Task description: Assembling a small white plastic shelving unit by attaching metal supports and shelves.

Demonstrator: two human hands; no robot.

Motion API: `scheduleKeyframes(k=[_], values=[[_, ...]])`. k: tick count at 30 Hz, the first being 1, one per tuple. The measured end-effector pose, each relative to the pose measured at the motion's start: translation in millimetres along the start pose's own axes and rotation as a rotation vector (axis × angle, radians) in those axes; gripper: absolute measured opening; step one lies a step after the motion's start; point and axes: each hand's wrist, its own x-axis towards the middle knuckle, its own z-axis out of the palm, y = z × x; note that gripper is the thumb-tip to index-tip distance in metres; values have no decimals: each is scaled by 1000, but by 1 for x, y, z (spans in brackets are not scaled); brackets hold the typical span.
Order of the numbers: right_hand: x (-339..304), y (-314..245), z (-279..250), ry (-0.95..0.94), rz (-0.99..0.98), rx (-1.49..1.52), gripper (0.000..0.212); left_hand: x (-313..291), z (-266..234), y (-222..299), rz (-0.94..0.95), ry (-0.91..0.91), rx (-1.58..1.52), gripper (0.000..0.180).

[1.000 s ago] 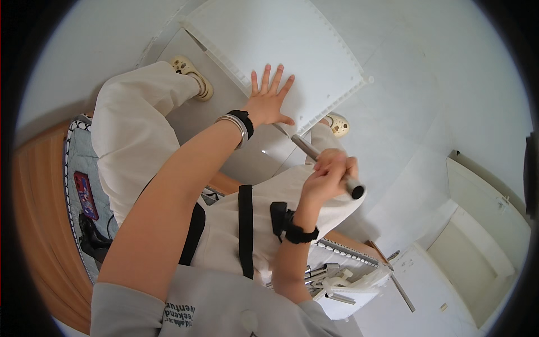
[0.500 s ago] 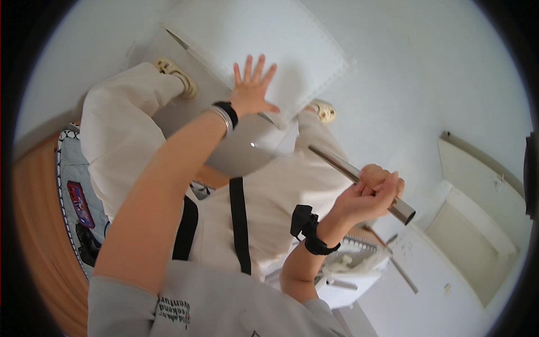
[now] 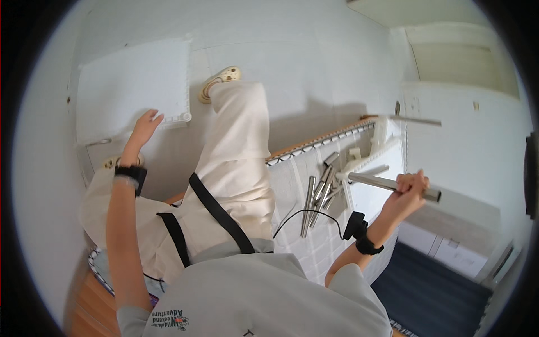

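Pale floor [image 3: 292, 67] spreads across my head view, with a light checked cover [image 3: 289, 241] to my right and a dark mat [image 3: 432, 292] beyond it. My right hand [image 3: 412, 191] is wrapped around a steel tube [image 3: 377, 181], raised above the cover near a white plastic piece [image 3: 390, 156]; I cannot tell whether the tube's far end touches that piece. Several loose tubes [image 3: 308, 208] lie beside the piece. My left hand [image 3: 147, 127] holds nothing, its fingers loosely bent above the near edge of a white panel [image 3: 135, 84]; contact is unclear. A silvery bar [image 3: 99, 141] shows at the panel's edge, whether fitted or not I cannot tell. As I judge it, much is left: the tubes on the cover look unjoined, and I see none standing on the panel's upper face.
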Motion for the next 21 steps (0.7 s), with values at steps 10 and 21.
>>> scheduleKeyframes(k=[10, 21], values=[[-57, 147, -91, -549, 332, -1239, 35, -104, -18, 46, 6, 68, -213, 32], [-105, 250, -179, -433, 233, -1326, 22, -143, -36, 38, -71, 122, -218, 30]])
